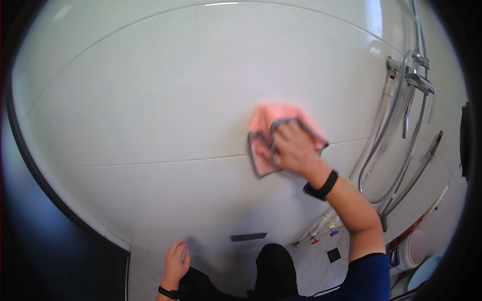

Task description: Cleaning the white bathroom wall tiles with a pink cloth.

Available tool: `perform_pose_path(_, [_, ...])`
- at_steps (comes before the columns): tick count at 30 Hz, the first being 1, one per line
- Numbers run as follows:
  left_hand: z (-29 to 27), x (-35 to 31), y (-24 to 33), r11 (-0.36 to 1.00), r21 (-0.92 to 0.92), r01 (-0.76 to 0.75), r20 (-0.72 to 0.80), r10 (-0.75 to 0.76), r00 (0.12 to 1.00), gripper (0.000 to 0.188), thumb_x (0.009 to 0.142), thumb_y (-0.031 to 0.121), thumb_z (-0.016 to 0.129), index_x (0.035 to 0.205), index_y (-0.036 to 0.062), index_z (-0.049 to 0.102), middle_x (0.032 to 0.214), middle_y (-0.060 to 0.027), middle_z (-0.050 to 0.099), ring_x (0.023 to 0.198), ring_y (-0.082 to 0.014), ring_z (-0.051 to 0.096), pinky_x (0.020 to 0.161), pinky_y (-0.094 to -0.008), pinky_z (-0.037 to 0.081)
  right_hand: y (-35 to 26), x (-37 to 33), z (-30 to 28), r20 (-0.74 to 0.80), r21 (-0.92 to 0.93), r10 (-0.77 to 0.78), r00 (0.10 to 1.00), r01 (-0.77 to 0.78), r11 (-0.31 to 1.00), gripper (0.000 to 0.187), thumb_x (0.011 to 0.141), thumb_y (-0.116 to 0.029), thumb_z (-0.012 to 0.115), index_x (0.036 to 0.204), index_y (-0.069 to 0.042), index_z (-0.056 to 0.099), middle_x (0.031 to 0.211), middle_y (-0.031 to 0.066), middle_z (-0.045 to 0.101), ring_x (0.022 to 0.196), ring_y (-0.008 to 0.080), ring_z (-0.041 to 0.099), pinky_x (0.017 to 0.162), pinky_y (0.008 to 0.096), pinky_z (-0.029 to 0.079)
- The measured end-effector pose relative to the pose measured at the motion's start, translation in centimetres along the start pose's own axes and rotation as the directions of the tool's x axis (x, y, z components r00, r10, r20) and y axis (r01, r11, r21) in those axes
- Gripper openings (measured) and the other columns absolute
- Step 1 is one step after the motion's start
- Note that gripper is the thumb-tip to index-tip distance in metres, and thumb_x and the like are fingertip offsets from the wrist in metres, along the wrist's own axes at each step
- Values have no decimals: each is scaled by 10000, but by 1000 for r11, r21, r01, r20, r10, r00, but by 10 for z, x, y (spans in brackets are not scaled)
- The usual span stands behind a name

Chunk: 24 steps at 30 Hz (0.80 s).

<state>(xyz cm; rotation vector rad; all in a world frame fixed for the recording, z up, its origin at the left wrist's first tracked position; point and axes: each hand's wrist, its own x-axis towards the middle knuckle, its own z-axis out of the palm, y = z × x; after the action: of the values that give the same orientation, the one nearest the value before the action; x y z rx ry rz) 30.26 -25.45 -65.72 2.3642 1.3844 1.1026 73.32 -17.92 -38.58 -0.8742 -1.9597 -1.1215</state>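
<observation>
A pink cloth with a dark striped edge (263, 120) is spread, partly bunched, against the white tiled wall (150, 110). My right hand (293, 148) presses on it with bent fingers, gripping a fold, and the fingertips are slightly blurred. The cloth lies across a horizontal tile joint. Low at the left, my left hand (175, 261) hangs near my knee, close to the foot of the wall. Its fingers are loosely bent, the thumb stands apart, and nothing shows in it.
To the right are a chrome shower mixer (416, 80) with looping hoses and pipes with red and blue valve handles (333, 233). A white bucket (412, 251) stands by a light blue basin (426, 273). A floor drain (334, 255) and a dark door panel (60, 241) also show.
</observation>
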Motion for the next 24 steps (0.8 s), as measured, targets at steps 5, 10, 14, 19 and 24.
perform_pose_path(5, [-3,0,-1,999,-7,49,-5,-49,999,223,859,48,677,1080,21,684,1184,-185,688,1077,-398,664,936,-447,533,44,118,-24,-205,-323,9,979,-76,943,558,915,-413,730,1321,-39,649,1318,224,595,1226,458,551,1070,501,438])
perform_pose_path(10, [-3,6,5,999,9,47,-11,-46,999,236,856,65,691,1091,40,694,1186,-159,690,1077,-385,657,929,-457,523,25,202,-47,-143,-463,164,976,-213,861,642,1029,-354,541,1494,76,434,1441,315,507,1338,430,490,1147,474,355])
perform_pose_path(14, [10,3,1,999,-27,34,-55,-36,998,236,858,66,695,1092,50,704,1172,-159,697,1058,-383,664,926,-454,527,13,146,14,-273,-449,-152,950,14,893,451,947,-363,659,1205,5,628,1341,202,608,1205,360,583,967,480,456])
perform_pose_path(19, [18,0,-2,999,-44,19,-12,-20,1000,243,859,71,700,1101,56,707,1184,-147,696,1057,-375,667,921,-453,528,-68,21,59,67,40,-200,978,197,980,241,880,-245,685,1028,-56,696,1194,119,661,1145,306,630,940,474,495])
perform_pose_path(24, [1,3,7,999,-37,-14,-17,14,1000,238,858,58,692,1096,56,704,1179,-144,696,1064,-368,668,910,-445,534,-14,60,32,29,122,-96,995,92,988,378,894,-254,661,1225,-70,647,1241,139,632,1164,350,596,1036,475,454])
